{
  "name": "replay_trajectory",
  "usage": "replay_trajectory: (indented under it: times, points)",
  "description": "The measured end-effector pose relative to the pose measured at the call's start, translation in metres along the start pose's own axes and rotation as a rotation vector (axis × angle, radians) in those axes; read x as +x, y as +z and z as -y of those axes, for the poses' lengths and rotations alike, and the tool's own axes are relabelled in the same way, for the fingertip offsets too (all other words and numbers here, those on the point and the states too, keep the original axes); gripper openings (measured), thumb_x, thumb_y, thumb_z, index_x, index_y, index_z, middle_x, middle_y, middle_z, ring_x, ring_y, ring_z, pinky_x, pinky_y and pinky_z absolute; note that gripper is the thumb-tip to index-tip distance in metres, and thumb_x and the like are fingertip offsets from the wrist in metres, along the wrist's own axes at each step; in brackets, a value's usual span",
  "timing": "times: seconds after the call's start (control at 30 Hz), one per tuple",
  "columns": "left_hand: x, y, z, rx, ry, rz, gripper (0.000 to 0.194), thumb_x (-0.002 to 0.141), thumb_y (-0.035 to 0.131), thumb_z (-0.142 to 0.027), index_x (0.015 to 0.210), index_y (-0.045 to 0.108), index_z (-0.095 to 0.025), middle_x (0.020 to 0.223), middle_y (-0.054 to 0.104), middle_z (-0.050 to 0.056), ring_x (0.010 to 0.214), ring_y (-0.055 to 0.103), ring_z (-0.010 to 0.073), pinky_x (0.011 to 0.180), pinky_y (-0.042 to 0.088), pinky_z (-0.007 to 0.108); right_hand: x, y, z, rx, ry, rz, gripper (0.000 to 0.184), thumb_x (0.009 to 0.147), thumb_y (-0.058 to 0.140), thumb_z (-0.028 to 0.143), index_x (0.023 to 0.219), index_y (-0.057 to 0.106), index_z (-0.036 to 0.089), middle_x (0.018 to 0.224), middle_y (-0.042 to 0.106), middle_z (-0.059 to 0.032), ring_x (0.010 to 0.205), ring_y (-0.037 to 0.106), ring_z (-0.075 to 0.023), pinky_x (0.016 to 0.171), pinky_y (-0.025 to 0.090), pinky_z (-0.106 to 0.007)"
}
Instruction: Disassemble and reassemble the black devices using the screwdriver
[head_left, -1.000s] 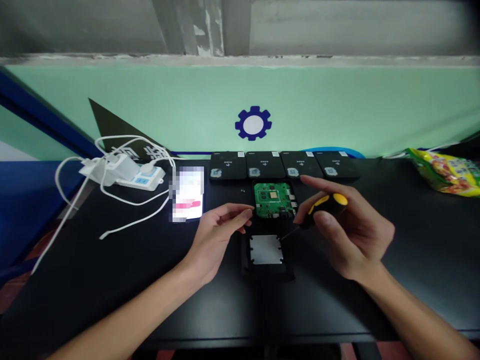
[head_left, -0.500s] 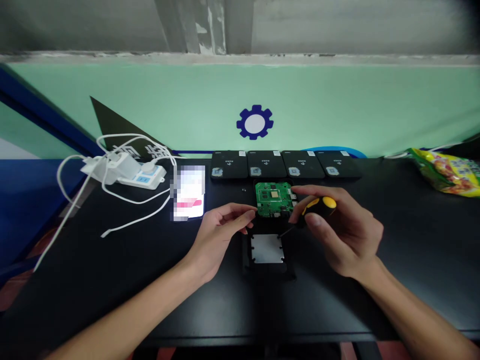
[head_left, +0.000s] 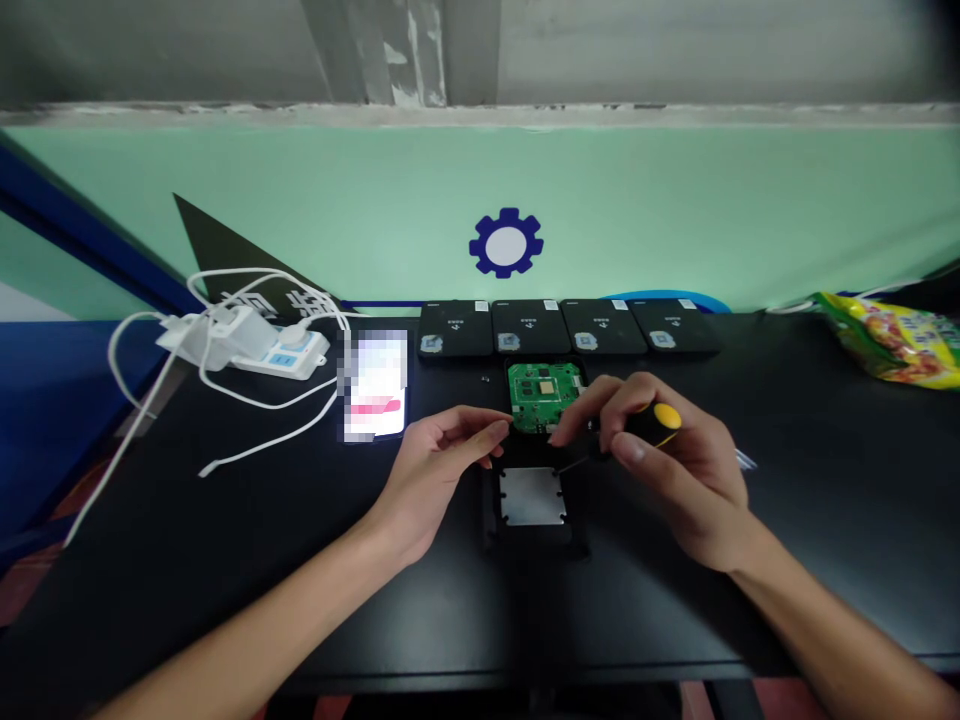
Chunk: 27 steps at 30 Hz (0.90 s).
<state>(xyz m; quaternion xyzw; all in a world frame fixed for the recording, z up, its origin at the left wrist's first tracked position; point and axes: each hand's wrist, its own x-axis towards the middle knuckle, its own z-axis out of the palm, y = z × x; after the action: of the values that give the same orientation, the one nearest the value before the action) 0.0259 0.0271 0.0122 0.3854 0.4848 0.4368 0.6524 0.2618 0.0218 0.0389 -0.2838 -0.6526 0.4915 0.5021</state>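
A green circuit board (head_left: 536, 400) lies in a black casing, its right side partly behind my right fingers. My left hand (head_left: 450, 455) pinches at the board's near left corner, thumb and forefinger together. In my right hand (head_left: 675, 460) is a screwdriver (head_left: 654, 424) with a black and yellow handle. Its thin shaft points left toward the top right corner of a silver metal plate (head_left: 532, 497); whether the tip touches cannot be made out. The right forefinger reaches to the board's near right edge. The plate sits in a dark cover just below the board.
Several black boxes (head_left: 526, 328) stand in a row along the wall. To the left are a lit phone (head_left: 379, 385) and a white power strip (head_left: 292, 355) with tangled cables. A yellow-green snack bag (head_left: 900, 340) lies far right. Tiny screws (head_left: 485, 379) lie left of the board.
My right forefinger has drawn back from the board's far right side to its near edge. The screwdriver handle has tipped slightly lower and right, uncovering small metallic pieces. My left hand holds its place.
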Motion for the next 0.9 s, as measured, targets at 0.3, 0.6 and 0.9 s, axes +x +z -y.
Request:
replay_trajectory:
  times: [0.3,0.6,0.9]
  points:
    - [0.001,-0.002,0.001,0.037,-0.013,0.021,0.024,0.093,0.09,-0.038,0.106,0.087,-0.018,0.091,0.076,0.006,0.086,0.063,0.0188,0.077,0.046,0.032,0.0,-0.002,-0.013,0.344,0.069,0.052,0.022,0.109,0.065,0.041,0.115,0.075,0.022,0.073,0.056,0.0001,0.068,0.051,-0.0196,0.064,0.042,-0.033]
    - [0.003,-0.002,-0.001,0.05,-0.014,0.029,0.022,0.092,0.091,-0.036,0.103,0.088,-0.018,0.088,0.076,0.006,0.082,0.063,0.0183,0.073,0.045,0.031,0.002,0.001,-0.005,0.503,0.165,0.065,0.037,0.11,0.054,0.047,0.104,0.078,0.019,0.081,0.058,-0.0048,0.077,0.054,-0.0237,0.075,0.042,-0.039]
    - [0.002,-0.002,0.0,0.057,-0.026,0.043,0.023,0.092,0.091,-0.037,0.104,0.088,-0.018,0.087,0.074,0.005,0.081,0.062,0.0176,0.073,0.045,0.03,0.002,-0.001,-0.008,0.522,0.146,0.059,0.022,0.102,0.072,0.042,0.107,0.074,0.021,0.084,0.067,-0.0044,0.08,0.062,-0.0238,0.078,0.045,-0.039]
